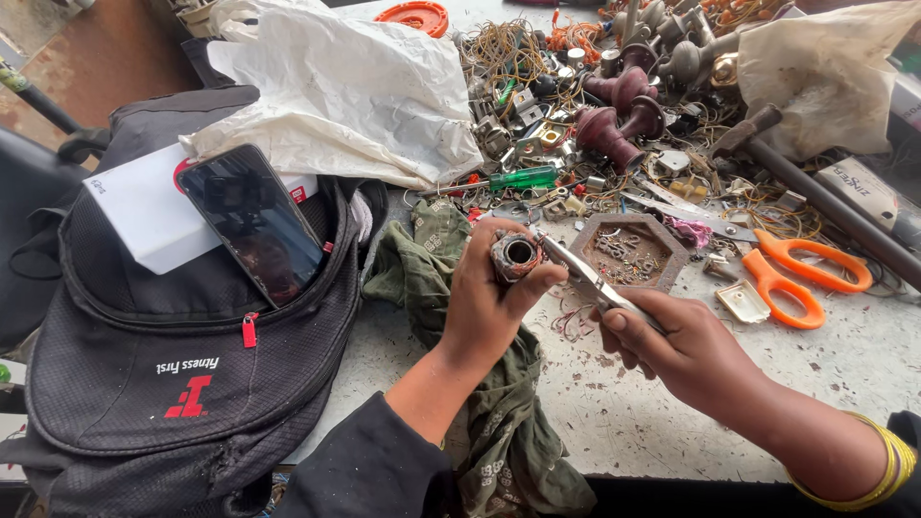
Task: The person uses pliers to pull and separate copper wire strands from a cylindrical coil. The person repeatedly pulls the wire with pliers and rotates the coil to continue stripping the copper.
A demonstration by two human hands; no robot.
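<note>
Nearest, the left hand (494,293) is clenched around a small grimy metal cylinder (515,255), open end facing up, held above a crumpled green cloth (499,412). At its three o'clock, the right hand (672,345) grasps a metal tool (585,276) whose tip touches the cylinder's rim. At nine o'clock a black backpack (173,384) carries a dark phone (254,223) on a white box (144,216). Beyond the tool sits a hexagonal tray (672,251) of small parts; orange scissors (801,273) lie at three o'clock. Farther off, a green-handled screwdriver (518,178) lies at twelve o'clock beside a white plastic bag (345,91).
</note>
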